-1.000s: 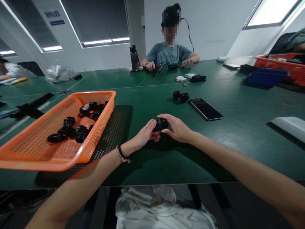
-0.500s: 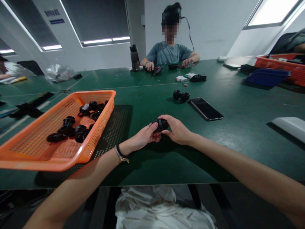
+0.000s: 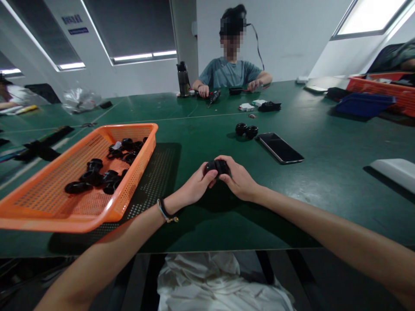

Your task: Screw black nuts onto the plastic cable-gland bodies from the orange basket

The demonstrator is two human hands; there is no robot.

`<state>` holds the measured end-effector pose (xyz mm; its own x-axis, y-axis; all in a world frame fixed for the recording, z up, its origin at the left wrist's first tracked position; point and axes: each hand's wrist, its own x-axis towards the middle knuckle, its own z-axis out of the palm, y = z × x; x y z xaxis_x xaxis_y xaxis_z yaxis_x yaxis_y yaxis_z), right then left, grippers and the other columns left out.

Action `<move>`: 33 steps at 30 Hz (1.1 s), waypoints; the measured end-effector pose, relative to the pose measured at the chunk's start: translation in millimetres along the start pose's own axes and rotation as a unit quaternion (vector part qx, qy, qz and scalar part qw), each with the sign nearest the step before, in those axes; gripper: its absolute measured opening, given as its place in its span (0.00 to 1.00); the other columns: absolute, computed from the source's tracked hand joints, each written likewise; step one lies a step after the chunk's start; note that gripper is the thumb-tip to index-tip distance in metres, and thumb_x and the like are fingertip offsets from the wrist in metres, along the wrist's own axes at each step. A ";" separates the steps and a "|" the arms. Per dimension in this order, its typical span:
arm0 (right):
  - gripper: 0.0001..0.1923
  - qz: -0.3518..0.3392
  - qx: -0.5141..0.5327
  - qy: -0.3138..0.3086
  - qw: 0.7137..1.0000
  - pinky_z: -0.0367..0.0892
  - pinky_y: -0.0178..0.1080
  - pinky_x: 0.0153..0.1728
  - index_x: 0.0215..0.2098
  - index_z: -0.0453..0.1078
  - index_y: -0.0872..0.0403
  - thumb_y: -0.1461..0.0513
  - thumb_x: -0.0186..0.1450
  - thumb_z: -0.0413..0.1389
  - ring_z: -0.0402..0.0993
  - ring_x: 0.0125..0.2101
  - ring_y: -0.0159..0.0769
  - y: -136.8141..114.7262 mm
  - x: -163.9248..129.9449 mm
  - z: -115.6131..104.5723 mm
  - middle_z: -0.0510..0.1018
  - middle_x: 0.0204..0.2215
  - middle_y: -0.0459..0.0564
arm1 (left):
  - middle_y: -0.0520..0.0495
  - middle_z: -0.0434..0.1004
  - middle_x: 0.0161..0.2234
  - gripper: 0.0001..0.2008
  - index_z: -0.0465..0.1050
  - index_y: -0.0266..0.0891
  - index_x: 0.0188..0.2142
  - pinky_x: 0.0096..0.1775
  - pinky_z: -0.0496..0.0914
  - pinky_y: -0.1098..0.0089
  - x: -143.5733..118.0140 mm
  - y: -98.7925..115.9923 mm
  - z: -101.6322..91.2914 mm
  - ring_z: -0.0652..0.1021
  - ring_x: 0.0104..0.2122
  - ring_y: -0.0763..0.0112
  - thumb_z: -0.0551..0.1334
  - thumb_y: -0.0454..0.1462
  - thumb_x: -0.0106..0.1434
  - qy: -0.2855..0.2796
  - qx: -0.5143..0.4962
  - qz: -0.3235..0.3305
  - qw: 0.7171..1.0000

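Between my two hands is a black ribbed plastic fitting (image 3: 216, 167), held just above the green table. My left hand (image 3: 201, 181) is closed around its left end, thumb across the front. On its right end, the thumb and fingers of my right hand (image 3: 238, 178) are closed too. My fingers cover both ends of the part, so its full shape is hidden. Beyond my hands lies a pair of round black pieces (image 3: 246, 130), with a phone (image 3: 280, 147) to their right. An orange perforated basket (image 3: 128, 183) on the left holds several similar black fittings (image 3: 92, 172).
Across the green table (image 3: 201, 233) sits a person (image 3: 231, 71) handling small parts, near a dark bottle (image 3: 183, 79). A blue tray (image 3: 365, 105) and a red-orange crate (image 3: 382, 88) stand far right. A white object (image 3: 395, 170) lies at the right.
My left hand has shifted its grip, its thumb now lower on the front of the fitting, showing more of the left end. My right hand has barely moved.
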<state>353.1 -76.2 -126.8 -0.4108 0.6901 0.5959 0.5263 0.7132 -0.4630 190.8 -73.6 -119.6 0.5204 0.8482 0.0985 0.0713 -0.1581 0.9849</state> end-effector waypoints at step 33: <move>0.28 -0.036 -0.011 0.008 0.999 0.69 0.42 0.34 0.47 0.54 0.55 0.43 0.64 0.34 0.72 0.34 0.40 5.5 3.0 -1.9 0.72 0.37 0.56 | 0.56 0.61 0.22 0.24 0.58 0.38 0.36 0.28 0.61 0.72 1.1 1.6 -2.0 0.65 0.22 0.76 0.50 0.57 0.57 -0.012 -0.015 0.008 1.000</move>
<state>356.1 -70.5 -126.4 -0.4358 0.6345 0.6383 0.5117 0.7582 -0.4042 189.7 -71.9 -117.6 0.5419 0.8332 0.1101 0.0379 -0.1551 0.9872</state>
